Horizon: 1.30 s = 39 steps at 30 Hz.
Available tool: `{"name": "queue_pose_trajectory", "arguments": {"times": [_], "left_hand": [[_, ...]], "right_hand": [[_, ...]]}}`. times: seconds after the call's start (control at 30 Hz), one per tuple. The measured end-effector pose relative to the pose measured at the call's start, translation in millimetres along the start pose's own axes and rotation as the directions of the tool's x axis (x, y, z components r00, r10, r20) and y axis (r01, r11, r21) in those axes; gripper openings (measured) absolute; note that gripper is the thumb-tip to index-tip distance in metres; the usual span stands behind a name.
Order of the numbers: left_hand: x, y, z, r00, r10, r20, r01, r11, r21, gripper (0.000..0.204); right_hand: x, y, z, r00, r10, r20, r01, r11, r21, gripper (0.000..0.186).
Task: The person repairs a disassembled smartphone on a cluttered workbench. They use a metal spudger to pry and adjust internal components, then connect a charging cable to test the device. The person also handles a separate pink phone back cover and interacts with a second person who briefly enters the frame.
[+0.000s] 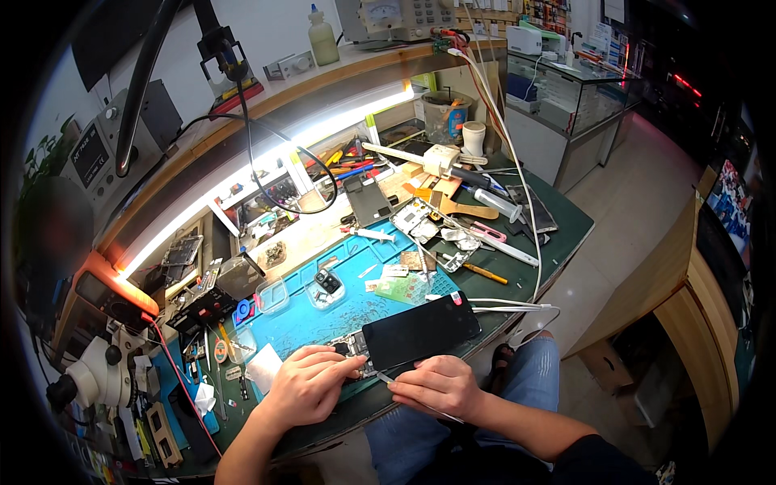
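Observation:
My left hand (311, 384) rests at the open end of a phone, index finger touching its exposed internals (349, 346), other fingers curled over what I cannot make out. A black screen panel (420, 327) lies beside those internals, angled up to the right. My right hand (436, 386), below the panel, is closed on a thin metal tool (386, 377) whose tip points toward the internals. A blue work mat (299, 327) lies behind both hands, with white tissue (263, 368) left of my left hand.
Small clear trays (273, 296), a syringe (497, 202), pens and dismantled parts crowd the bench (558, 250). White cables (517, 307) run past the panel. An orange multimeter (113, 295) and a microscope (93, 376) stand left. A lit shelf (380, 48) runs behind; a wooden cabinet (679, 283) stands right.

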<state>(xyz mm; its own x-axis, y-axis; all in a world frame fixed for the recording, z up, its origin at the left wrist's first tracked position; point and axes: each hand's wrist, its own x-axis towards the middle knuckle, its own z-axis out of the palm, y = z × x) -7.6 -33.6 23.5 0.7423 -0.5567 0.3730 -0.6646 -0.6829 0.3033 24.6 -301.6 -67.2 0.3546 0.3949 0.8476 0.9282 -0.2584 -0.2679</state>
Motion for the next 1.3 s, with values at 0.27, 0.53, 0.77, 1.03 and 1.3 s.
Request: {"name": "queue_pose_trajectory", "arguments": {"times": [0.27, 0.53, 0.77, 1.03, 1.3], "left_hand": [[-3.2, -2.7, 2.8, 1.0, 0.023, -0.016, -0.023, 1.0, 0.008, 0.052], [0.4, -0.7, 0.4, 1.0, 0.006, 0.003, -0.006, 1.0, -0.005, 0.049], [-0.7, -2.6, 1.7, 1.0, 0.025, -0.008, -0.025, 1.0, 0.002, 0.053], [-0.3, -1.8, 0.9, 1.0, 0.025, -0.005, -0.025, 1.0, 0.004, 0.053], [-0.4, -2.0, 1.4, 1.0, 0.023, -0.005, -0.023, 1.0, 0.004, 0.053]], "right_hand": [[0.2, 0.2, 1.7, 1.0, -0.009, -0.013, 0.009, 1.0, -0.002, 0.022], [-1.1, 0.5, 1.5, 1.0, -0.002, -0.002, 0.002, 1.0, -0.005, 0.023], [-0.9, 0.4, 1.4, 1.0, -0.005, -0.007, 0.005, 1.0, -0.004, 0.023], [-1.4, 1.0, 2.6, 1.0, -0.002, -0.011, 0.002, 1.0, 0.011, 0.023], [-0.4, 0.0, 1.6, 1.0, 0.001, -0.01, -0.001, 1.0, 0.011, 0.023]]}}
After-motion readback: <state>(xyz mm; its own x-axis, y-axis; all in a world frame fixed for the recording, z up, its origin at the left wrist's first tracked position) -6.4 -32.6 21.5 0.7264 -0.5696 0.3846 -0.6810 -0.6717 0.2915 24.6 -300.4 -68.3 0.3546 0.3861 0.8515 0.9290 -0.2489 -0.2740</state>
